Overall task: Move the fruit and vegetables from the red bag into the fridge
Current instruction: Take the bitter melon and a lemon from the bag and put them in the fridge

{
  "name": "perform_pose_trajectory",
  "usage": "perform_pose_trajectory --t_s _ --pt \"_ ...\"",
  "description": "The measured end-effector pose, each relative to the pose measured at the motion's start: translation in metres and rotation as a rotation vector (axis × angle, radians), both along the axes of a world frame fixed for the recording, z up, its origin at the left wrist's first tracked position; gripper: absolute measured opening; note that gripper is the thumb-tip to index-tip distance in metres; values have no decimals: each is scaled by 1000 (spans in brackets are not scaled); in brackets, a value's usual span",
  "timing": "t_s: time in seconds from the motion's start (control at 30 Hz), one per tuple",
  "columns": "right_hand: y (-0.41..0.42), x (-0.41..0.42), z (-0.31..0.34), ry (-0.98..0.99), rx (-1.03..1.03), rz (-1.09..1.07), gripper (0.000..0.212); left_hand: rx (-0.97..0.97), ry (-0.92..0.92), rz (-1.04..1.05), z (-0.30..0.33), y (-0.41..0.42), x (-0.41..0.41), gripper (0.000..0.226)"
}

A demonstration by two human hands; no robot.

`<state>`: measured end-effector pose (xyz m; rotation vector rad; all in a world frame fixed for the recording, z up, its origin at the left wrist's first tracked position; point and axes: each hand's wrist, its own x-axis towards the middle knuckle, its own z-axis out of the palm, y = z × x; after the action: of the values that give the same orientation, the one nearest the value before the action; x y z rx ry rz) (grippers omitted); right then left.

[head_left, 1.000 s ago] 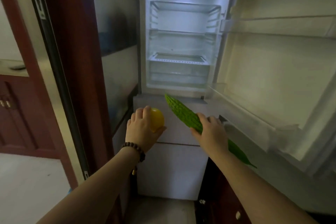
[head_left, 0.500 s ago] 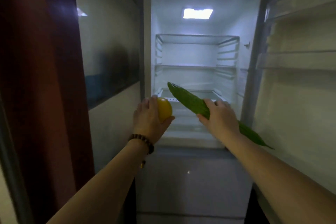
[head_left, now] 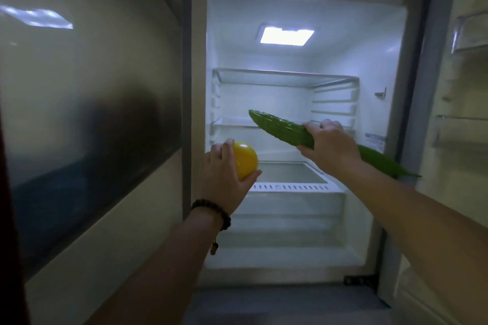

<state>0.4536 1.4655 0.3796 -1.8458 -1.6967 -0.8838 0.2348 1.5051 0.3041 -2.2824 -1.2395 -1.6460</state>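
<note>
Right hand (head_left: 328, 146) hides bitter gourd (head_left: 280, 128) middle; fridge door (head_left: 464, 113) cut off at right edge.

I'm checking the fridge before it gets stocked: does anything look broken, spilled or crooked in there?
Nothing stands out. The fridge is lit, its shelves level and bare, no spill showing. The left hand holds a yellow fruit, the right hand a bitter gourd.

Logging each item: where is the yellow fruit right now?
In the head view, the yellow fruit is held in the left hand, left of centre at the open fridge, below the bitter gourd.
</note>
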Motion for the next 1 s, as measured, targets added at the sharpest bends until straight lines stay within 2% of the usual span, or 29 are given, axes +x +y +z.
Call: perform_pose_trajectory --t_s 0.2,0.4,0.73,0.87,1.0 --pt "66 22 42 -75 -57 -60 45 113 -19 52 28 55 11 82" --pt "150 49 83 -122 -201 -74 47 226 15 36 66 111 45 81" --pt "292 78 113 -82 -446 111 51 207 25 126 94 186 71 83" --pt "337 87 119 -82 -536 121 64 226 -32 126 83 190 75 80" --pt "368 92 118 -80 -575 95 64 204 -76 152 82 193 75 79"
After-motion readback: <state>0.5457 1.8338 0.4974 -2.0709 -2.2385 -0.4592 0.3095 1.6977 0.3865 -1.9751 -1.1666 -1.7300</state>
